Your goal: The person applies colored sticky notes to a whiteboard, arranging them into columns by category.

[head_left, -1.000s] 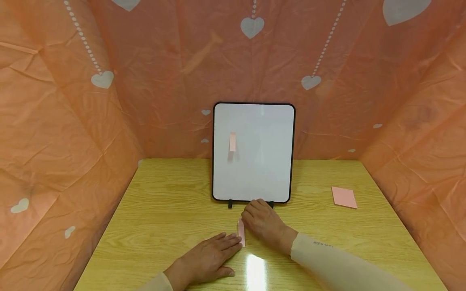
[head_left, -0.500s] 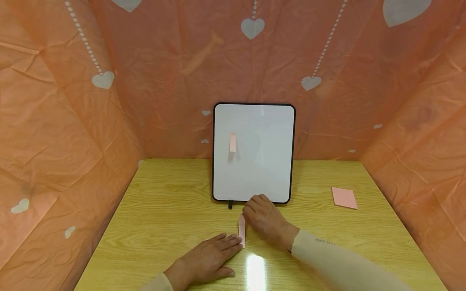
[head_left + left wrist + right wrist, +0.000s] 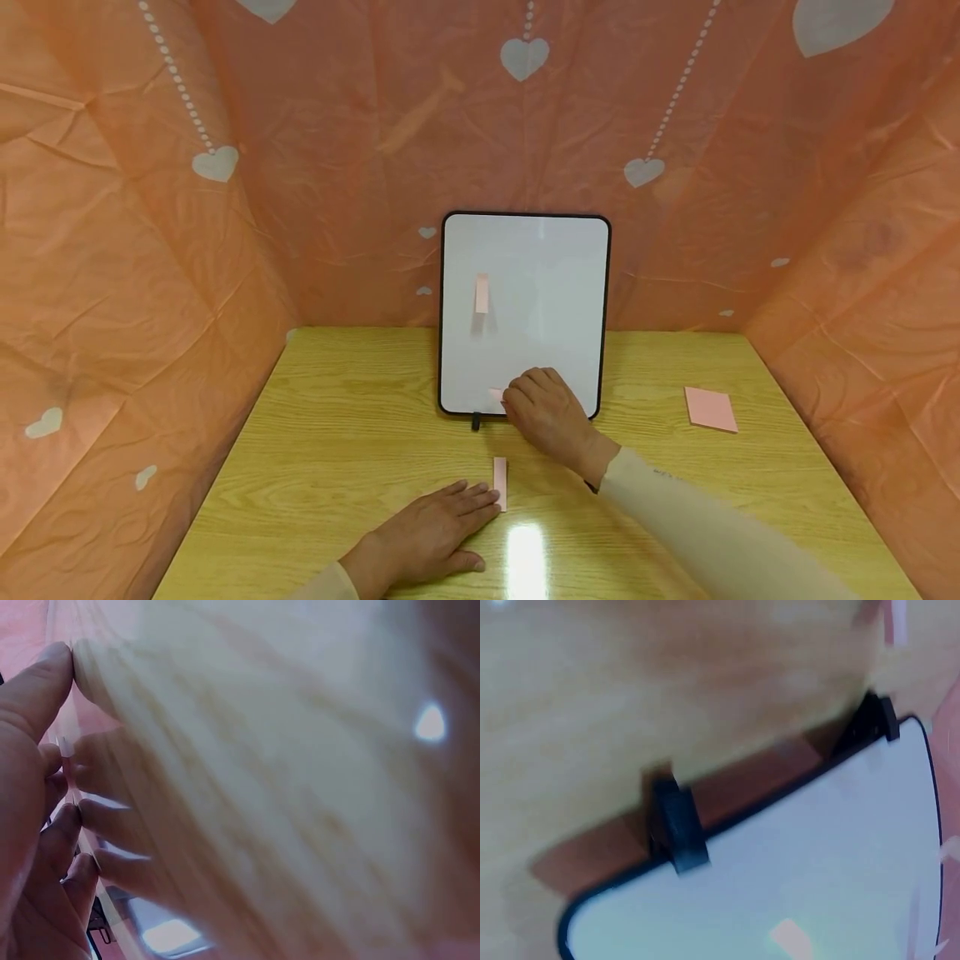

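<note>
My left hand (image 3: 431,533) lies flat on the table, its fingertips resting on the lower part of a narrow pink sticky note pad (image 3: 500,475). In the left wrist view the fingers (image 3: 37,686) stretch along the glossy tabletop. Between thumb and fingers, my right hand (image 3: 551,421) pinches a small pink sticky note strip (image 3: 497,394), mostly covered by the fingers. It hovers before the lower edge of a black-framed whiteboard (image 3: 555,325). Higher on the board's left half hangs another pink strip (image 3: 482,294), its lower end lifted off the surface.
The whiteboard stands on small black feet (image 3: 679,825) near the back of the wood-grain table (image 3: 337,417). A square pink sticky note pad (image 3: 711,409) lies on the right. Orange cloth (image 3: 337,167) with white hearts encloses the back and sides.
My right hand has peeled a strip off the narrow pad and lifted it up toward the whiteboard. My left hand has stayed in place on the pad.
</note>
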A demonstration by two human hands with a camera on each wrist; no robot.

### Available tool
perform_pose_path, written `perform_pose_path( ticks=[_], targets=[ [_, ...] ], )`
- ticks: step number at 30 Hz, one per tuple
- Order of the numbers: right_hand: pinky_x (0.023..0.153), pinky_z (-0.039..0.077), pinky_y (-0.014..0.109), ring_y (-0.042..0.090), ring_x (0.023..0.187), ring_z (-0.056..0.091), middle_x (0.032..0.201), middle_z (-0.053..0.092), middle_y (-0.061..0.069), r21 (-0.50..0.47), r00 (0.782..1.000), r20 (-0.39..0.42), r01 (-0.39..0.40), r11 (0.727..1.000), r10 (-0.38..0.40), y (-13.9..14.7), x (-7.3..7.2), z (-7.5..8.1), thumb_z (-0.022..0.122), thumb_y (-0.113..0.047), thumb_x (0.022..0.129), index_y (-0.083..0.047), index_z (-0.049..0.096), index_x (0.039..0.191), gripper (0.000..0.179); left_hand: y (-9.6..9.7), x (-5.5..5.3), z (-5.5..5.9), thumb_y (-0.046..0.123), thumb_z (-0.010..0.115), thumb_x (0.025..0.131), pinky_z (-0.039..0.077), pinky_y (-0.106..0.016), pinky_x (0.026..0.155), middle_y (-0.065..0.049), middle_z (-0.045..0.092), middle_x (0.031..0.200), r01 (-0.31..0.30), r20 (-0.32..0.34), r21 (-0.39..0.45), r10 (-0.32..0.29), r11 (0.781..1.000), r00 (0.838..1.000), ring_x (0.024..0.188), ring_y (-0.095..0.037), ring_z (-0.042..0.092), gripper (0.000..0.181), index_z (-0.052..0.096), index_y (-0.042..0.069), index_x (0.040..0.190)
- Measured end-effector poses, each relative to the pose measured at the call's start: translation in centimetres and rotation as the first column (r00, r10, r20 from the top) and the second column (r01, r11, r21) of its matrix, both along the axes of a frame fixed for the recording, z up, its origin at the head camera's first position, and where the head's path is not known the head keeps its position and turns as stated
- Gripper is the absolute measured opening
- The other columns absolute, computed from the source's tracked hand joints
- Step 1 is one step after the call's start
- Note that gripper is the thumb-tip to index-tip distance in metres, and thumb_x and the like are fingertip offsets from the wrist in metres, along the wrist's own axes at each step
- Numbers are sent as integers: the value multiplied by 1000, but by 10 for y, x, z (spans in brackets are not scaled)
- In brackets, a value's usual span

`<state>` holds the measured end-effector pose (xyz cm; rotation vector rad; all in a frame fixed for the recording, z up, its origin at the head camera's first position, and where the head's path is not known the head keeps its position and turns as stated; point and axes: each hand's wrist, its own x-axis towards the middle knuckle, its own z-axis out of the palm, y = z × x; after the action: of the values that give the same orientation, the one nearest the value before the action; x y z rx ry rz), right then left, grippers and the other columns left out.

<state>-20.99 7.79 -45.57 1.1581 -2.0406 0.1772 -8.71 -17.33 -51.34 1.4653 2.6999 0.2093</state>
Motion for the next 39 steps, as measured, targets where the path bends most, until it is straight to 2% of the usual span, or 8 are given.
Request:
perform_pose_path(
  ticks=[4, 8, 17, 21, 26, 30, 39],
  targets=[
    [86, 58, 36, 23, 93, 67, 98, 71, 5, -18, 999, -39, 7, 1000, -8, -4, -11, 10, 74, -13, 97, -8, 69, 97, 7, -1, 0, 0, 58, 42, 110, 39, -42, 125, -3, 44, 166, 6, -14, 7, -6, 1000, 1000, 154, -16, 42, 70, 44, 12, 162],
    [87, 60, 37, 24, 92, 67, 97, 71, 6, -35, 996, -89, 0, 999, -3, -9, -24, 16, 73, -11, 98, -6, 69, 96, 7, -1, -1, -2, 58, 43, 109, 39, -42, 125, -3, 45, 166, 7, -21, 9, -7, 1000, 1000, 154, -17, 42, 70, 44, 12, 162],
    [89, 61, 37, 24, 92, 69, 97, 73, 7, -66, 983, -183, -41, 997, 28, -23, -49, 14, 67, -8, 102, -5, 70, 94, 10, -1, -1, -2, 58, 43, 110, 37, -41, 126, -2, 42, 168, -9, 16, -5, 9, 1000, 1000, 155, -17, 40, 69, 42, 13, 163],
    [88, 61, 36, 24, 91, 69, 95, 73, 7, -57, 976, -218, -24, 998, 11, -31, -54, 13, 70, -6, 100, -5, 70, 93, 7, -2, -1, -3, 58, 42, 110, 37, -41, 127, -2, 43, 168, -5, 8, 0, 5, 1000, 1000, 155, -17, 40, 69, 43, 13, 163],
    [85, 61, 35, 23, 87, 69, 91, 74, 6, -58, 963, -268, 4, 998, -19, -39, -58, 12, 83, -4, 88, -4, 72, 88, 12, -2, -1, -4, 58, 44, 109, 37, -40, 126, -2, 44, 167, 0, -2, 11, 0, 1000, 1000, 155, -16, 41, 69, 44, 13, 162],
    [83, 61, 34, 22, 86, 69, 89, 74, 7, -61, 957, -288, 10, 998, -28, -41, -61, 10, 88, -4, 82, -3, 73, 87, 17, -2, -1, -4, 59, 44, 109, 36, -40, 127, -1, 43, 167, -9, 10, 11, 9, 1000, 1000, 155, -16, 40, 70, 43, 14, 163],
    [84, 61, 35, 22, 86, 70, 90, 74, 7, -33, 956, -294, 16, 999, -25, -44, -66, 8, 86, -2, 84, -3, 72, 86, 14, -3, 0, -5, 58, 45, 109, 35, -40, 128, -1, 41, 168, -16, 28, 15, 15, 1000, 999, 156, -16, 38, 71, 41, 14, 164]
  ],
)
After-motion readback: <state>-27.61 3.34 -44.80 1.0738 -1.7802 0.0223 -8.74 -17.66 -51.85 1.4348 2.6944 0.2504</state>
